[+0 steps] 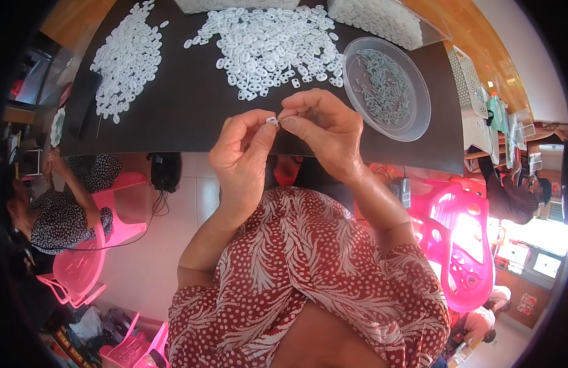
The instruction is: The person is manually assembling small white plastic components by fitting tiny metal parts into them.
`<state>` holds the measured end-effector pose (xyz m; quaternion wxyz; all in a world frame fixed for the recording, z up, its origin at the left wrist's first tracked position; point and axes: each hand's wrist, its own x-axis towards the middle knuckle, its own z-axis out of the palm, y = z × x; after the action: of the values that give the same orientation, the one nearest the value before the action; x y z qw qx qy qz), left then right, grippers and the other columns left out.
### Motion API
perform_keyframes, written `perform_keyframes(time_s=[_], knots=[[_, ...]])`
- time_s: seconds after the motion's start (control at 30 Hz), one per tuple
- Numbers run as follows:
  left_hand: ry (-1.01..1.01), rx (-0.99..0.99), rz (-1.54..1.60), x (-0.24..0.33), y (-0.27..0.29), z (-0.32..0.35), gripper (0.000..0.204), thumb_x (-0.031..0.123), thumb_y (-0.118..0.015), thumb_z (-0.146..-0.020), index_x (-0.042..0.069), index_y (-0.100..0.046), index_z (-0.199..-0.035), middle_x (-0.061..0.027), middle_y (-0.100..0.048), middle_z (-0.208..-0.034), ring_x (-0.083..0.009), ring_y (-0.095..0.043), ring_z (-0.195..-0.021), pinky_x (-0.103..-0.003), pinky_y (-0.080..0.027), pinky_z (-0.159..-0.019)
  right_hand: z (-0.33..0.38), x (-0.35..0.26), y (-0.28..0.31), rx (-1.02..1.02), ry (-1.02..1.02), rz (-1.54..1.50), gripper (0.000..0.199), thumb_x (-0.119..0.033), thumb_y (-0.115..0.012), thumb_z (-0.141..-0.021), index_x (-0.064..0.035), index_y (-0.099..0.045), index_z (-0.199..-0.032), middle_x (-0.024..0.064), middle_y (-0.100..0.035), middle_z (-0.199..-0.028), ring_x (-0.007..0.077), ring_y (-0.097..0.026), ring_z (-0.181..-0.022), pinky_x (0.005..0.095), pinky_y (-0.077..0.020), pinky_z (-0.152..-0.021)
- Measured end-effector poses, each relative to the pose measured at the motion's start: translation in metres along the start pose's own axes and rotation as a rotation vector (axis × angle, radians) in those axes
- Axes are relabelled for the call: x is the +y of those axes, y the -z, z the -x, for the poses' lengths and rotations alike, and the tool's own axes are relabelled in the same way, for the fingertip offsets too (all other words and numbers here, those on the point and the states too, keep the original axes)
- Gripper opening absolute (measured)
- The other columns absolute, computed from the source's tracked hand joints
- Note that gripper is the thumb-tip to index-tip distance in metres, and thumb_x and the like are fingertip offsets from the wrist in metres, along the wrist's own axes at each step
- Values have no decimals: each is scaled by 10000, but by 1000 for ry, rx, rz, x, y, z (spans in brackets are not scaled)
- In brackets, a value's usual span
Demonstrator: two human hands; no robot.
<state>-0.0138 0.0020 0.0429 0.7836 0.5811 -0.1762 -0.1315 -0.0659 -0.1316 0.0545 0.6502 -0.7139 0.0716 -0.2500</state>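
Over the near edge of the dark table, my left hand [242, 147] pinches a small white oval plastic piece [271, 121] between thumb and forefinger. My right hand [330, 132] meets it from the right, its thumb and forefinger closed together beside the piece. Whatever those right fingertips hold is too small to make out. Beyond my hands spreads a broad heap of similar white oval pieces [274, 49] with holes in them. To the right, a round clear plastic tray [421, 116] contains many small grey-green screw-like pins [385, 86].
Another white pile [127, 61] lies on the table's left part [167, 116]. A clear box of white pieces [376, 23] stands at the far right. Pink plastic chairs [81, 267] and a seated person in a spotted top [63, 221] are at left; another pink chair [443, 233] is at right.
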Motion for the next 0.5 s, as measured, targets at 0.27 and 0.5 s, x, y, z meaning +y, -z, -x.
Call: perform_keyframes(time_s=[0.27,0.5], knots=[[-4,11,3,-2,-1,0,108,-14,-610,-866,-5,-631,-972,6,-552,-878,-34,-512,-732,-174,-415,-623,0,2,-1,-4,20,36,211,23,-670,-769,-7,-631,-974,39,-648,-835,81,-589,-760,223,-467,-672],[-61,25,-60,-6,0,-1,109,-22,-616,-851,-7,-636,-957,-6,-537,-853,-46,-508,-711,-179,-413,-610,0,4,-1,-12,17,35,209,22,-671,-768,-7,-631,-971,37,-644,-836,82,-588,-765,224,-467,-674]])
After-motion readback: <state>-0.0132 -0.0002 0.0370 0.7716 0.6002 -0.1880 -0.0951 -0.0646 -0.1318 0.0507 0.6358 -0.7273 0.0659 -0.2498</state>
